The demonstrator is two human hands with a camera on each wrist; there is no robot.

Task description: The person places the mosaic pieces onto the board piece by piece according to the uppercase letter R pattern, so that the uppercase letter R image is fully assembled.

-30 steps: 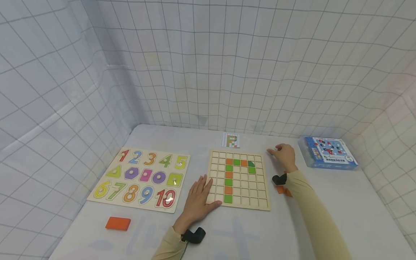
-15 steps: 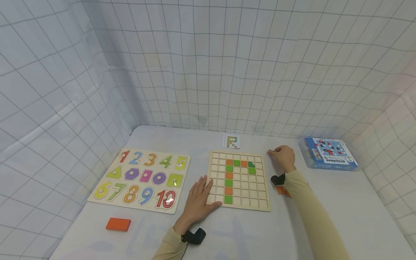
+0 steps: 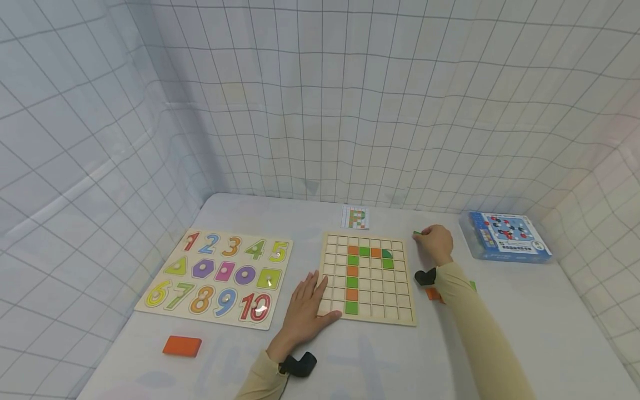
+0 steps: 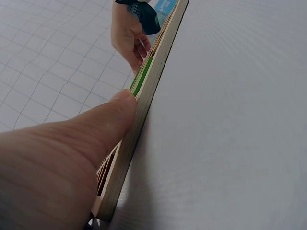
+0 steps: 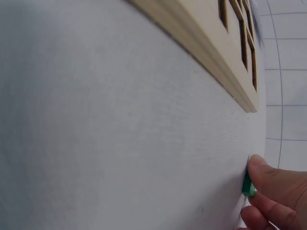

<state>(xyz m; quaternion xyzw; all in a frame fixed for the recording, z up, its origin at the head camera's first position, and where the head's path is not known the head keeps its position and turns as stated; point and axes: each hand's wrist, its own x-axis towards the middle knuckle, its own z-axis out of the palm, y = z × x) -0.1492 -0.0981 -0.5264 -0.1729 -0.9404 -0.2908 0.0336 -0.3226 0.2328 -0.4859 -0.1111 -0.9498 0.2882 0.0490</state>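
My left hand (image 3: 303,312) lies flat with spread fingers on the lower left corner of a wooden grid board (image 3: 411,303). Its thumb (image 4: 112,115) rests on the board's near edge, beside a green tile (image 4: 142,79). Orange and green square tiles fill a column and part of an upper row of the grid, with a dark green rounded tile (image 3: 387,254) at the row's right end. Right of the board's top corner, my right hand (image 3: 436,244) pinches a small green tile (image 5: 248,186) between thumb and fingers, close over the table.
Loose orange tiles (image 3: 434,294) lie partly under the right sleeve. A patterned card (image 3: 355,217) lies behind the board. On the left are a number puzzle (image 3: 215,278) and an orange block (image 3: 182,345). A blue boxed set (image 3: 510,236) stands at the right, before the gridded curtain.
The green tile now shows at my right fingertips, where none was visible a second ago. The right hand has shifted only slightly, and the left hand stays on the board.
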